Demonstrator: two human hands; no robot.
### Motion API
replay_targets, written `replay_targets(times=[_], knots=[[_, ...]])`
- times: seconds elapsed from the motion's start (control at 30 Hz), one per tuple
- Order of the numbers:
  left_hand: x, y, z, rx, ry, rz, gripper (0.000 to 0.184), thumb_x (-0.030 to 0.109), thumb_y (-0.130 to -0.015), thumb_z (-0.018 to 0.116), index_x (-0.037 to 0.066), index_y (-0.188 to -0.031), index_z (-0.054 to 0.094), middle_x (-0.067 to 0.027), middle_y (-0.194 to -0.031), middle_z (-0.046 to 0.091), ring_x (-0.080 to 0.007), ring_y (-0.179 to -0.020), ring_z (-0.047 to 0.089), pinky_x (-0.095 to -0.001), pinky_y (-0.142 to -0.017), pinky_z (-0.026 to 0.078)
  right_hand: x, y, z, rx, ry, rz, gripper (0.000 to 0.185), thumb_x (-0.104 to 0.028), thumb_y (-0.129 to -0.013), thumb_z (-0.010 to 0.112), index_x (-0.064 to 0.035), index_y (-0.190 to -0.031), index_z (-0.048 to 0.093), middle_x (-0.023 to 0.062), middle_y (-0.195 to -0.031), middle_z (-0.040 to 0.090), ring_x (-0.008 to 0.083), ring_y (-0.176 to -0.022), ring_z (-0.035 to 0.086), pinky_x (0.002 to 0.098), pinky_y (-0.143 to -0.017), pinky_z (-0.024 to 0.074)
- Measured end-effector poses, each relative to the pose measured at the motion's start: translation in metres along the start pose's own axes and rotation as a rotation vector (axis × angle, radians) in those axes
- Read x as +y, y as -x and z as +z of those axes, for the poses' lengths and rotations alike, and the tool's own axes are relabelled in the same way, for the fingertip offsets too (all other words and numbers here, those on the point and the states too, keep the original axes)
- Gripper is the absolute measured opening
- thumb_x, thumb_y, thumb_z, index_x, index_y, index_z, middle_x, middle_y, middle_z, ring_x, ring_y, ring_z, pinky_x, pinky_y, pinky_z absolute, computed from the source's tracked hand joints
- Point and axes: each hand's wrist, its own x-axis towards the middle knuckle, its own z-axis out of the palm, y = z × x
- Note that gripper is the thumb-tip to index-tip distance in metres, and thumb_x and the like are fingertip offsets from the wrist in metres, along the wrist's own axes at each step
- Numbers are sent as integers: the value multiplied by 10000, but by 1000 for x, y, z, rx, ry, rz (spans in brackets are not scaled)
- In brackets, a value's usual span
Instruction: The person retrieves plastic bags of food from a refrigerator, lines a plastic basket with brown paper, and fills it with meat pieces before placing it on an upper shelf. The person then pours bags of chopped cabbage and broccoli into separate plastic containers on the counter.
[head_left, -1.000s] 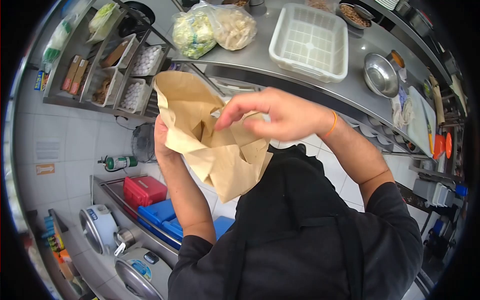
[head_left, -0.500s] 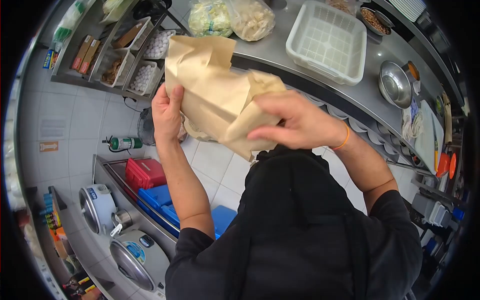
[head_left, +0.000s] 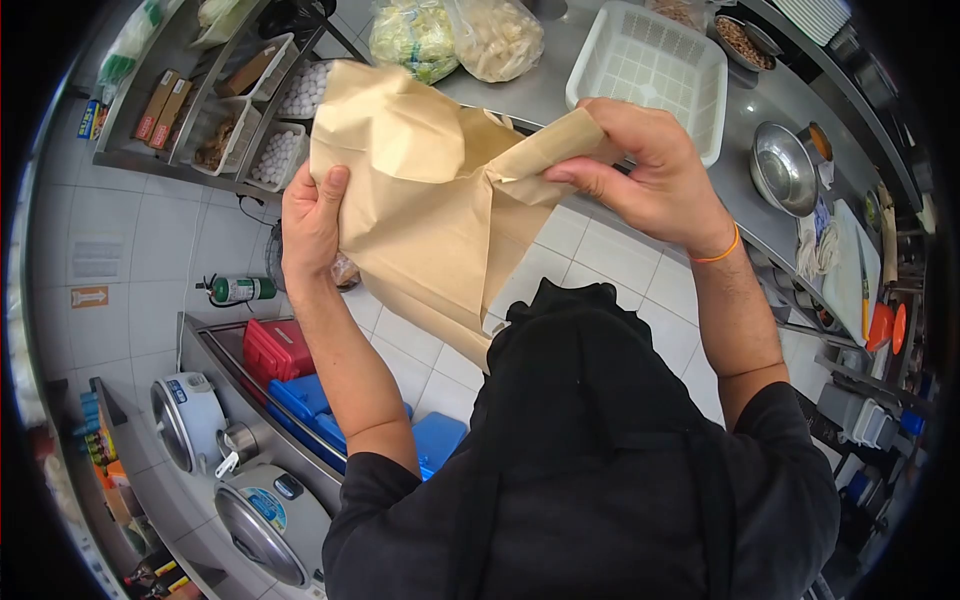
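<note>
A brown paper bag (head_left: pixel 420 220) hangs in the air in front of my chest, creased and partly opened out. My left hand (head_left: pixel 315 225) grips its left side, thumb on the near face and the other fingers hidden behind. At the bag's upper right edge, my right hand (head_left: pixel 650 170) pinches a folded-over strip of the paper between thumb and fingers. An orange band circles my right wrist. The bag's lower end reaches down near my black apron.
Across the steel counter (head_left: pixel 745 110) stand a white plastic basket (head_left: pixel 715 100), bags of cut vegetables (head_left: pixel 415 40) and a metal bowl (head_left: pixel 784 170). Shelves with egg trays (head_left: pixel 275 160) are at the left. Rice cookers (head_left: pixel 270 525) and a red box (head_left: pixel 275 348) sit lower left.
My right hand has moved up and to the right, pulling the bag's upper right edge with it. The bag is spread wider. My left hand has shifted slightly left, still holding on.
</note>
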Motion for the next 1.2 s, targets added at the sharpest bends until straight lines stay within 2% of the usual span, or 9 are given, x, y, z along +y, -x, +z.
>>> replay_targets(times=[0.17,0.3,0.37,0.57,0.67,0.8,0.93,1.17,1.2], knots=[[-12,-3,-7,118,25,174,381,296,-1057,627,-12,-1280,616,-99,-1214,712,-143,-1034,685,-286,-898,560,14,1,22,469,-166,11,329,-99,-909,791,-30,-1187,629,33,-1043,629,129,-856,578,268,-819,506],[-7,-1,4,321,-53,361,378,301,-1056,628,-5,-1277,616,-103,-1215,709,-156,-1054,681,-298,-921,552,24,36,61,623,-540,452,363,-236,-1028,671,-13,-1296,566,38,-1161,604,125,-1020,576,300,-920,508],[-8,5,12,377,-35,438,383,304,-1053,633,-2,-1282,615,-106,-1225,704,-161,-1069,676,-303,-930,547,22,44,84,294,-993,766,426,-340,-1079,559,-8,-1345,557,48,-1259,611,141,-1103,589,325,-972,494],[-5,22,28,337,-82,539,455,330,-1019,684,-17,-1304,609,-106,-1261,696,-171,-1122,655,-321,-996,512,4,19,80,236,-1052,576,429,-354,-1104,502,-16,-1354,592,49,-1329,638,126,-1170,589,312,-1035,459],[-11,31,22,310,-108,540,466,331,-1006,704,-19,-1299,611,-111,-1266,697,-177,-1130,656,-328,-1006,509,20,17,83,190,-954,640,369,-290,-1114,496,-13,-1328,615,28,-1243,681,100,-1134,601,296,-1016,469],[-14,45,20,279,-22,521,398,249,-1018,697,-51,-1269,624,-128,-1234,706,-183,-1108,659,-324,-995,503,38,4,95,532,-877,559,311,-233,-1125,473,-11,-1276,629,13,-1119,704,75,-1003,616,256,-898,497],[-8,49,18,352,20,449,358,223,-1042,659,-50,-1271,625,-119,-1210,712,-169,-1089,661,-311,-986,507,69,4,76,770,-27,255,206,-194,-1094,547,-10,-1051,631,62,-749,604,91,-692,500,281,-648,460],[-5,41,13,402,-145,276,300,183,-1060,630,-36,-1264,650,-92,-1190,723,-131,-1040,665,-264,-926,519,60,5,48,718,137,69,163,-166,-1057,617,-9,-1042,659,45,-687,585,97,-610,469,281,-574,432],[-4,44,9,394,-139,278,306,183,-1058,634,-38,-1268,650,-92,-1194,722,-131,-1042,664,-267,-935,515,57,9,44,595,69,202,183,-172,-1045,638,-13,-1129,673,13,-816,665,72,-729,552,255,-681,479]])
